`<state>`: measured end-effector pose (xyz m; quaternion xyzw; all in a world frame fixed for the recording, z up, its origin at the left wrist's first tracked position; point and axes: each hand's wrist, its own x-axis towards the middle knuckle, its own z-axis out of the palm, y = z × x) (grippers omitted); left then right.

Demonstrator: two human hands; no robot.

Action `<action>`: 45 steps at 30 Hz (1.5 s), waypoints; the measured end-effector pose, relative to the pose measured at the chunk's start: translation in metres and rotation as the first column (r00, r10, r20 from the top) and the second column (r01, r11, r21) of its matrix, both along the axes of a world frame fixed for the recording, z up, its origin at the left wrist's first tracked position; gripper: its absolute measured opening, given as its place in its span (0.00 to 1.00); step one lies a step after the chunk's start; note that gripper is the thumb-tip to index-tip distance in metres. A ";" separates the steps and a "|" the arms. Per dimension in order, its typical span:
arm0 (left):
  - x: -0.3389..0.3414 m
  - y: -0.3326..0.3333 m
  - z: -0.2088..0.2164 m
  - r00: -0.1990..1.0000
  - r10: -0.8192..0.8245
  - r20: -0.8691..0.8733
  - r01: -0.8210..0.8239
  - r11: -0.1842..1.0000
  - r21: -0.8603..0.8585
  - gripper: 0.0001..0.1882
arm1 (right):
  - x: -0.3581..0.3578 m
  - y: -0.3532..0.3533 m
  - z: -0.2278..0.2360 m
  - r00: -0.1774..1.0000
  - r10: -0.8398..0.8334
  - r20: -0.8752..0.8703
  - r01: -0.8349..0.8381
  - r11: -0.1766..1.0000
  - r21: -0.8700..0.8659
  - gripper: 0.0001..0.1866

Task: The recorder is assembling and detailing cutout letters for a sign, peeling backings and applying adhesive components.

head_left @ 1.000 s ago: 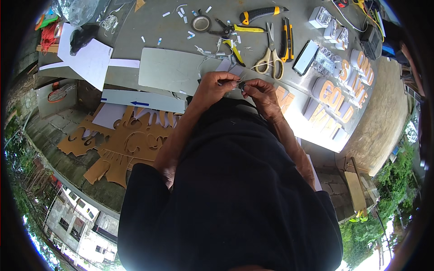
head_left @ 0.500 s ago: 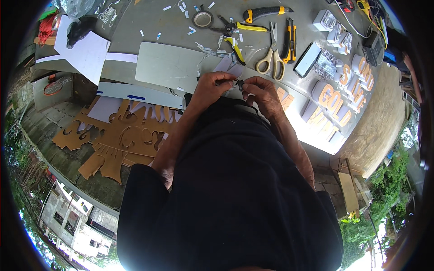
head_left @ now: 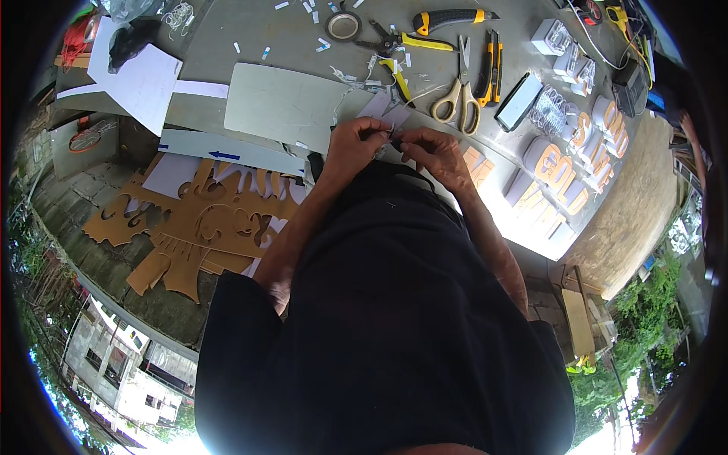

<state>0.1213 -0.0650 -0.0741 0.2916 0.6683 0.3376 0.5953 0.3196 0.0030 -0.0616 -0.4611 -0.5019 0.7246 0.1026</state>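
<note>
My left hand (head_left: 355,148) and my right hand (head_left: 438,155) meet at the table's near edge, close to my body. The left thumb and forefinger are pinched on a thin whitish wire (head_left: 390,129). A small dark strip (head_left: 395,141), perhaps black tape, sits between both hands' fingertips, with the right fingers closed on it. Just beyond lie pale cut pieces (head_left: 385,110) and a string of small white LED modules on wire (head_left: 350,79). Yellow-handled wire strippers (head_left: 394,44) and a roll of dark tape (head_left: 343,26) rest farther off. The fingers partly hide the strip.
Scissors (head_left: 459,95), two yellow-black cutters (head_left: 453,19), a phone (head_left: 519,101) and cut-out letters (head_left: 552,163) lie to the right. A grey-white panel (head_left: 280,102) is left of my hands. Brown cut-out sheets (head_left: 205,220) sit below the table at left.
My right hand has moved slightly left to my left hand. The dark strip, earlier apart in the right fingertips, is now against the wire between both hands. The view has shifted slightly.
</note>
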 end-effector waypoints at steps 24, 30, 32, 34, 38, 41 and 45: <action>-0.005 0.001 0.018 0.979 -0.070 0.189 0.081 0.995 -0.052 0.15 | 0.004 0.008 -0.007 0.965 -0.215 -0.150 0.142 0.910 -0.390 0.12; -0.005 0.000 0.014 0.990 -0.068 0.125 0.068 0.998 0.009 0.11 | 0.002 0.011 -0.007 0.965 -0.205 -0.167 0.145 0.938 -0.314 0.10; -0.005 -0.001 0.014 0.987 -0.046 0.154 0.049 0.999 -0.019 0.12 | 0.002 0.011 -0.008 0.958 -0.226 -0.175 0.163 0.935 -0.314 0.09; -0.005 -0.001 0.014 0.986 -0.063 0.157 0.063 0.998 0.002 0.12 | 0.003 0.010 -0.009 0.960 -0.214 -0.179 0.152 0.940 -0.306 0.09; -0.006 -0.001 0.019 0.970 -0.103 0.218 0.100 0.995 0.022 0.13 | 0.005 0.011 -0.009 0.966 -0.183 -0.183 0.127 0.951 -0.282 0.08; -0.011 0.000 0.022 0.963 -0.121 0.241 0.136 0.989 -0.049 0.15 | 0.005 0.011 -0.008 0.963 -0.182 -0.197 0.125 0.955 -0.269 0.09; -0.014 -0.004 0.015 0.941 -0.114 0.319 0.126 0.992 -0.019 0.16 | 0.004 0.014 -0.003 0.966 -0.177 -0.190 0.115 0.948 -0.297 0.09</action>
